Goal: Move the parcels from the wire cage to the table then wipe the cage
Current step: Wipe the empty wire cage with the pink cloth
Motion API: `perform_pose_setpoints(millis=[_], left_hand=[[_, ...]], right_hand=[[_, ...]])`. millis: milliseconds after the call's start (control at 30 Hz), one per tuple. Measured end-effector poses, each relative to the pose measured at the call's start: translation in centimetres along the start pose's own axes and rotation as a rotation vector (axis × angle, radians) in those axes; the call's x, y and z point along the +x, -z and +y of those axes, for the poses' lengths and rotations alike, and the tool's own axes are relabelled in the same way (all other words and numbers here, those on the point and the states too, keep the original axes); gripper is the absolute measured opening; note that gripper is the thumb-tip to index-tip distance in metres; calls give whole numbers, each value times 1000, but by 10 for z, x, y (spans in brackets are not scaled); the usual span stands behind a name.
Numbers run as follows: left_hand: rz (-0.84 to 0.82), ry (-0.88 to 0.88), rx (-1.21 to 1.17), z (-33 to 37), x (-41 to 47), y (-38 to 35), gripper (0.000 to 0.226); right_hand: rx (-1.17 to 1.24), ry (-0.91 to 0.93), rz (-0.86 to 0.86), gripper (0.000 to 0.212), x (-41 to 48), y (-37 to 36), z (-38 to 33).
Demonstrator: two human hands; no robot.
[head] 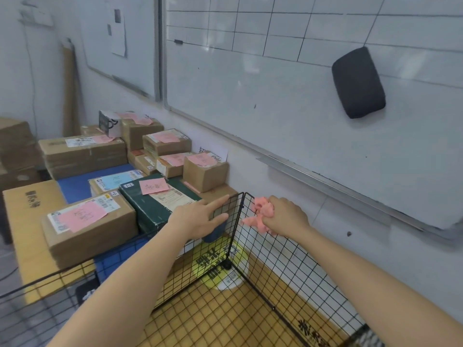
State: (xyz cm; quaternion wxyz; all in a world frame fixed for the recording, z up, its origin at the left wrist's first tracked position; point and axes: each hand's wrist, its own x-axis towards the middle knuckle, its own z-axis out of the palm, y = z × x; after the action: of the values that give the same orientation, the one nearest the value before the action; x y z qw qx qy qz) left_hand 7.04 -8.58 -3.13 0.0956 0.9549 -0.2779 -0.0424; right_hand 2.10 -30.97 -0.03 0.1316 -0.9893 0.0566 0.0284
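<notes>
A black wire cage [283,279] stands low at the centre and right, with a yellow tiled floor showing inside and no parcels visible in it. My right hand [284,215] grips a crumpled pink cloth [260,214] against the top of the cage's back panel, near its corner. My left hand [200,216] rests with straight fingers on the left panel beside that corner. Several brown cardboard parcels [90,229] with pink notes and a dark green box [160,201] lie on the blue table [75,187] to the left.
A whiteboard [275,83] with a black eraser [358,82] runs along the wall behind the cage. More cardboard boxes [17,146] are stacked at the far left. A yellow round sticker [223,266] marks the floor in the cage corner.
</notes>
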Motion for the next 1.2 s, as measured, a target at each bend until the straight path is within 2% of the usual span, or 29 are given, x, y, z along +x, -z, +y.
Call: perform_pose_setpoints(millis=[33,167,233,300,367,533,667,867,1200], left_hand=[[-3,-1,8,1,-1,0,64],[-36,-21,20,2,-4,4,79],[-27,-26,8,1,-3,4,82],[-19,-25,6,1,-2,3,84],[-21,-22,10,1,-1,2,86],[-29,-43,-13,-4,2,-1,91],[-61,-71,-43,-7,4,-3,93],[-93,-118,-61,-10,6,-3,93],[-95,-133,-27,-13,13,-9,94]], right_hand=[[5,15,0,24,0,0,-1],[-24,15,57,13,-4,1,2],[-7,25,32,10,-3,-2,6],[13,9,14,25,-5,-3,10],[-35,-34,102,39,-10,-6,16],[-105,-119,131,49,-30,-8,25],[-130,-183,135,46,-54,-6,33],[-130,-258,142,54,-88,-4,45],[-89,-299,102,44,-121,3,56]])
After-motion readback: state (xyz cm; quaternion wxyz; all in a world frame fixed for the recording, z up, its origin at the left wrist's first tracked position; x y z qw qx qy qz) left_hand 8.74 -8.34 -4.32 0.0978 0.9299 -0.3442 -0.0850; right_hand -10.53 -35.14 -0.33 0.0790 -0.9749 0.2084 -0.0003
